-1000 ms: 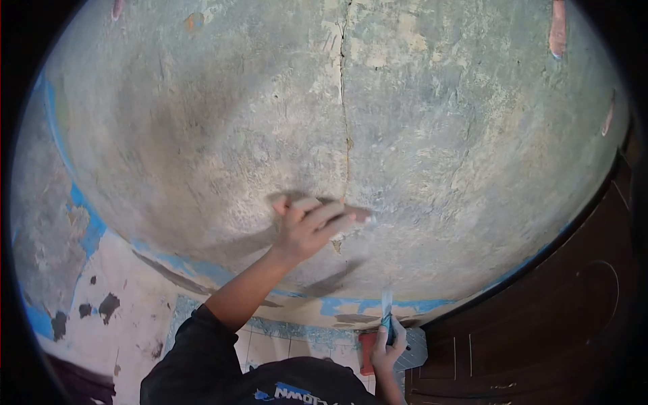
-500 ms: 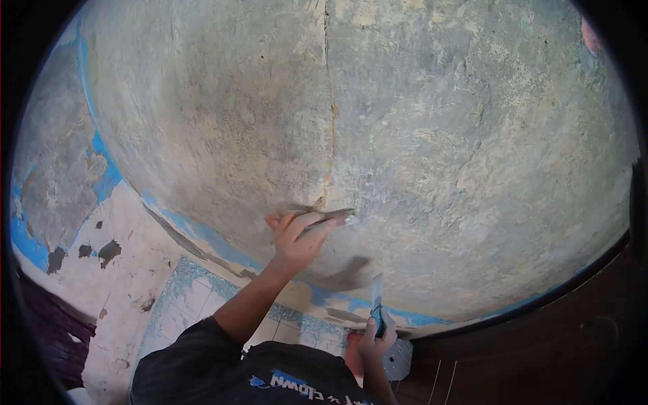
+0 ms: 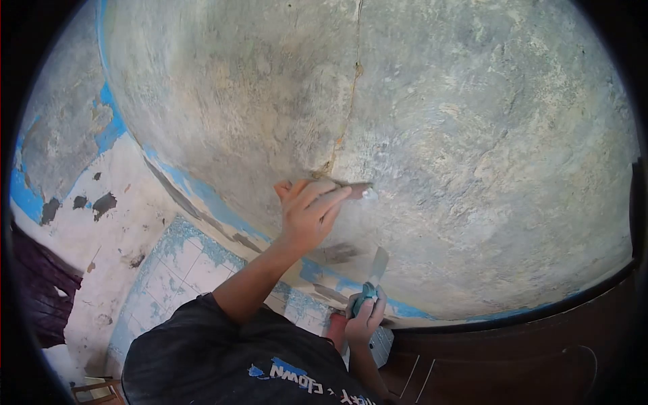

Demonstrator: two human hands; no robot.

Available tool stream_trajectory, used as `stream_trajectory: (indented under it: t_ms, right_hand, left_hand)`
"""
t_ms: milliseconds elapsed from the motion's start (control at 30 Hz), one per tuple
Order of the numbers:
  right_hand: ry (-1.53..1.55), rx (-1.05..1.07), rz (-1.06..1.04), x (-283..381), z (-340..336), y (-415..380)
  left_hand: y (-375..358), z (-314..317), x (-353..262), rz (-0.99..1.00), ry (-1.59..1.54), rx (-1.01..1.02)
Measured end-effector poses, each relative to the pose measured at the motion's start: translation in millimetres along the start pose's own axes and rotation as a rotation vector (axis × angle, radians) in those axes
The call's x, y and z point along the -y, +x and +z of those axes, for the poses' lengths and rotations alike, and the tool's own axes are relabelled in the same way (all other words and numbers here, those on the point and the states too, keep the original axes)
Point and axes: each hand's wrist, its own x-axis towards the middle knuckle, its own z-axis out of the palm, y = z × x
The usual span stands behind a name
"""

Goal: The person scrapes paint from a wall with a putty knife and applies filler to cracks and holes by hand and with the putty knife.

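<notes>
My left hand is closed around a thin flat scraper, which lies against the bare grey wall. A dab of white putty shows at the scraper's right end. Just above my fingers, a narrow crack runs up the wall. Lower down and to the right, my right hand grips the teal handle of a putty knife. Its metal blade points upward, close in front of the wall.
Blue paint remnants line the wall's lower edge. To the left is a patchy white wall, with dark purple cloth hanging beside it. A tiled surface lies below. At the lower right stands a dark brown panel.
My left hand has slid the scraper slightly right and down along the wall from the crack's lower end. The putty knife in my right hand has tilted more to the right. The view has shifted.
</notes>
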Motion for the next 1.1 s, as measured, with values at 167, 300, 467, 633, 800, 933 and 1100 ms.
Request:
stream_trajectory:
  t_ms: [167, 300, 467, 633, 800, 933, 1100]
  right_hand:
    - [0.136, 0.032, 0.174, 7.6, -4.8, -1.5]
    - [0.411, 0.098, 0.317, 24.9, -5.9, 3.1]
    - [0.429, 0.135, 0.245, 34.9, 0.4, 20.0]
    - [0.507, 0.305, 0.297, 65.5, 10.9, 47.4]
    - [0.688, 0.429, 0.354, 81.2, 34.8, 72.7]
    - [0.730, 0.366, 0.363, 69.6, 49.5, 74.4]
    - [0.717, 0.331, 0.327, 74.6, 59.3, 74.0]
  left_hand:
    - [-7.8, 2.1, 4.9, -0.061, -0.012, -0.079]
    - [0.9, 7.3, 6.0, -0.014, -0.033, -0.097]
    - [-36.8, -3.0, 0.6, 0.023, -0.052, 0.142]
    - [-87.7, -14.0, -2.9, -0.182, -0.118, 0.152]
    - [-78.4, -26.4, 9.5, -0.231, -0.078, 0.099]
    - [-65.3, -35.4, 25.6, -0.250, -0.057, 0.055]
    - [-70.1, -44.2, 49.7, -0.290, -0.028, 0.053]
